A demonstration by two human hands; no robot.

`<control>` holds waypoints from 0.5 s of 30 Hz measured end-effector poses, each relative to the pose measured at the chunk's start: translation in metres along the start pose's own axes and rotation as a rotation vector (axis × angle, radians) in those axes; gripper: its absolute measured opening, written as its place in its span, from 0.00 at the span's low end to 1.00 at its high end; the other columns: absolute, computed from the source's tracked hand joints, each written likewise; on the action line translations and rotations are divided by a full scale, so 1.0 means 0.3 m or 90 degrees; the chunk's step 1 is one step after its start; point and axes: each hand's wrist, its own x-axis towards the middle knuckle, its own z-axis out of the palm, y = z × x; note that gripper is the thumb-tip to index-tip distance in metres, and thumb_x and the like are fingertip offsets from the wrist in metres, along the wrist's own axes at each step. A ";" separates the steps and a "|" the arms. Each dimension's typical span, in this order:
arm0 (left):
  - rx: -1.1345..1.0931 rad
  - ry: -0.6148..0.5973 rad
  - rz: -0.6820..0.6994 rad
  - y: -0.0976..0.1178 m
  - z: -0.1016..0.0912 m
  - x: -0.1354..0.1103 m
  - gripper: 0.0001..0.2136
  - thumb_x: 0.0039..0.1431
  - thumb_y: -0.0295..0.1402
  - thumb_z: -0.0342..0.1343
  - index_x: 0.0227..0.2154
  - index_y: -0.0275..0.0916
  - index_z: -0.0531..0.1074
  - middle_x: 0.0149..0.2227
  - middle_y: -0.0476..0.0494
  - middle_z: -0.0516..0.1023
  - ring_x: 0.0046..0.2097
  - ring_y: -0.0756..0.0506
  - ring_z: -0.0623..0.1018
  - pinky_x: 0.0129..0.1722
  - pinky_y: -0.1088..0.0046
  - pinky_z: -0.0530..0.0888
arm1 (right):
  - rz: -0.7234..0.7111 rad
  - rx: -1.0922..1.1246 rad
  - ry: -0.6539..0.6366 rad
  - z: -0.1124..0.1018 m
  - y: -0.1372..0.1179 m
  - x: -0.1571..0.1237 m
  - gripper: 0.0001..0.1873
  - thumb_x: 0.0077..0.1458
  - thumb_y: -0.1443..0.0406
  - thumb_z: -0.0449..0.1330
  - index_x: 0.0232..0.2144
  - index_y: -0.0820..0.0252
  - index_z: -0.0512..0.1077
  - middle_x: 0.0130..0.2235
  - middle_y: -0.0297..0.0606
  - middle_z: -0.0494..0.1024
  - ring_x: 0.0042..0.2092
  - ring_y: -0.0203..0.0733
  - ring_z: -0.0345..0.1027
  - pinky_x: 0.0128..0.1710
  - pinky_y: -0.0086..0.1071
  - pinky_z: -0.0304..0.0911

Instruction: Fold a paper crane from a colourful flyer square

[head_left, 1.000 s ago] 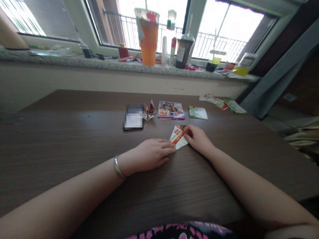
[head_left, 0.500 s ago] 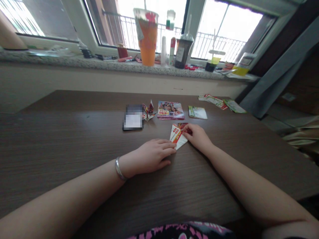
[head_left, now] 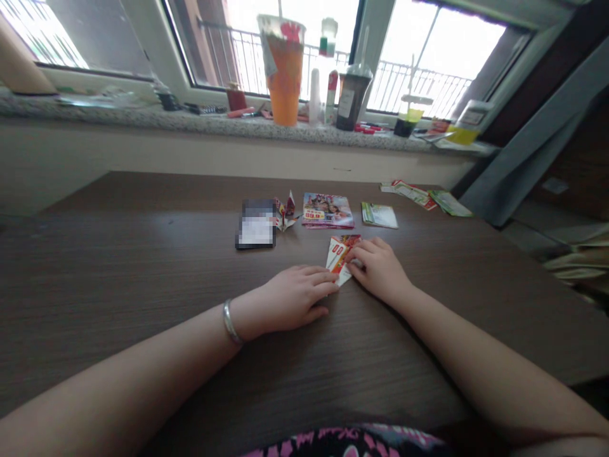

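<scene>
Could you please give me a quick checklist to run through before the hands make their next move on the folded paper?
1. Left hand on the folded paper: ok, fingertips at its near left edge.
2. Right hand on the paper: ok, fingers over its right side.
3. Paper supported: ok, it rests on the table.
4. Paper apart from the printed stack: ok, a narrow gap shows.
5. Folded paper figure away from both hands: ok, it stands beyond them.
6. Fold edges aligned: cannot tell, fingers cover part of the paper.
</scene>
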 end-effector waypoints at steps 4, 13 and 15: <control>0.002 -0.002 0.003 -0.001 0.001 -0.003 0.22 0.59 0.36 0.56 0.55 0.38 0.64 0.58 0.39 0.69 0.58 0.41 0.68 0.58 0.61 0.65 | -0.070 0.024 -0.060 -0.014 -0.044 -0.004 0.07 0.59 0.64 0.54 0.31 0.57 0.71 0.36 0.39 0.77 0.40 0.44 0.65 0.45 0.38 0.59; 0.006 -0.013 0.004 -0.007 0.012 0.003 0.22 0.60 0.37 0.54 0.56 0.38 0.63 0.58 0.39 0.68 0.58 0.40 0.68 0.58 0.60 0.64 | -0.024 0.002 -0.088 0.011 -0.053 -0.006 0.05 0.56 0.64 0.54 0.34 0.59 0.68 0.40 0.43 0.74 0.44 0.48 0.64 0.48 0.41 0.59; 0.004 -0.012 0.009 -0.007 0.015 0.003 0.22 0.60 0.36 0.54 0.56 0.39 0.63 0.58 0.40 0.68 0.58 0.40 0.68 0.58 0.60 0.64 | -0.026 0.004 -0.090 0.009 -0.052 -0.006 0.05 0.55 0.64 0.54 0.34 0.59 0.68 0.39 0.43 0.73 0.43 0.48 0.64 0.47 0.41 0.59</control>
